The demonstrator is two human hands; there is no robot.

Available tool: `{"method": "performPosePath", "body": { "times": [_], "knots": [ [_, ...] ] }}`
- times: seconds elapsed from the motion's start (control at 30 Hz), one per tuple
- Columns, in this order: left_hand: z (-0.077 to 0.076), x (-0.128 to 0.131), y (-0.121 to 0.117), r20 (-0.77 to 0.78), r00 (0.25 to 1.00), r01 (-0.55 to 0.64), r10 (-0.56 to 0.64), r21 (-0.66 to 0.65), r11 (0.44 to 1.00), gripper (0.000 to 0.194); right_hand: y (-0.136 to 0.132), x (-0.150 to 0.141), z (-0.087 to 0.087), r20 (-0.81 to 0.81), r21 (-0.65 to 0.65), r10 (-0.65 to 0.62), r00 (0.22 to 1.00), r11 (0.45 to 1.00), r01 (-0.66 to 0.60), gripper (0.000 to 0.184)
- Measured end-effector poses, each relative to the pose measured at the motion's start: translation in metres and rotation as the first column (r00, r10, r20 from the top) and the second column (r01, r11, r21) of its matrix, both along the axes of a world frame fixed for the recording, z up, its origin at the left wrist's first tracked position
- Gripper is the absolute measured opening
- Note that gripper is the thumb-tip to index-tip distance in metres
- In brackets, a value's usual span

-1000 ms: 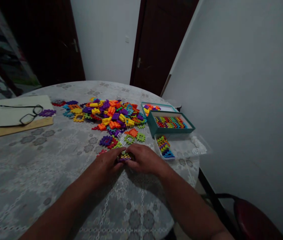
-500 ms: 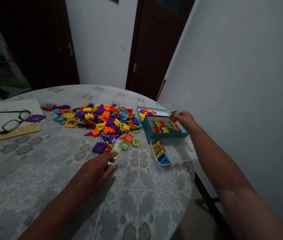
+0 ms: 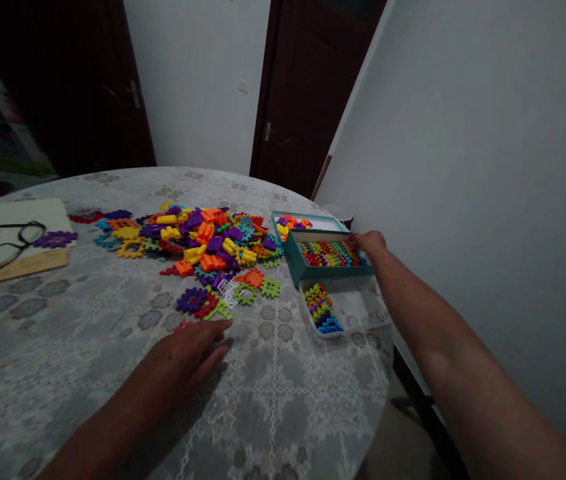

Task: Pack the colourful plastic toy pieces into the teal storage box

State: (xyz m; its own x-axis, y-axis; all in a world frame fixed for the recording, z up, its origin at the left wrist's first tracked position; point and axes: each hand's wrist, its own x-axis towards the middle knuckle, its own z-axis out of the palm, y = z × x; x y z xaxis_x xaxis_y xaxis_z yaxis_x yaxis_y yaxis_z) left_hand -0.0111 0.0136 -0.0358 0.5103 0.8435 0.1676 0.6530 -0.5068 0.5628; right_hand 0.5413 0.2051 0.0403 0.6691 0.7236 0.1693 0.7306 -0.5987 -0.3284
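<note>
My right hand (image 3: 373, 243) reaches over the right end of a teal box (image 3: 307, 272). Its fingers are closed on a purple gear-shaped piece (image 3: 351, 240), mostly hidden by the fingers and low among the pieces. Inside the box, gear-shaped pieces (image 3: 327, 254) in red, yellow, green and other colors stand packed on edge in rows. My left hand (image 3: 187, 350) lies on the table with thumb and index finger apart, holding nothing. Just beyond its fingertips are a lime-green piece (image 3: 219, 311), a red piece (image 3: 206, 305) and a purple gear piece (image 3: 191, 299).
A pile of colorful connector pieces (image 3: 207, 233) covers the table's middle. A clear plastic tray (image 3: 357, 307) with a row of pieces stands before the teal box. The box lid (image 3: 323, 223) lies behind it, holding loose pieces. Eyeglasses (image 3: 5, 253) rest on a board (image 3: 47, 210) at left.
My right hand has lowered the purple gear piece into the right end of the teal box. My left hand has drawn slightly back from the lime-green piece. The view has shifted a little.
</note>
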Motion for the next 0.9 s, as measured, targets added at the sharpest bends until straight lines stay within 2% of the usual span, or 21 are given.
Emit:
{"method": "performPosePath", "body": {
  "times": [0.17,0.4,0.6,0.9],
  "knots": [
    [0.0,0.0,-0.001,-0.007,1.0,-0.003,0.003,0.007,1.0,0.045,0.004,0.005,-0.008,0.016,-0.049,-0.038,0.999,0.998,0.039,0.043],
    [-0.002,0.0,-0.002,-0.017,1.0,0.013,-0.013,-0.01,1.0,0.045,0.009,0.009,-0.013,0.06,-0.084,-0.008,0.998,0.996,0.013,0.057],
    [0.0,0.0,-0.003,-0.011,1.0,0.014,-0.014,0.01,1.0,0.045,0.006,0.009,-0.017,0.097,-0.105,0.069,0.993,0.993,-0.059,0.056],
    [0.004,0.001,-0.004,-0.019,1.0,0.003,-0.003,-0.01,1.0,0.044,0.01,0.011,-0.014,0.091,-0.118,0.072,0.993,0.991,-0.061,0.047]
  ]
}}
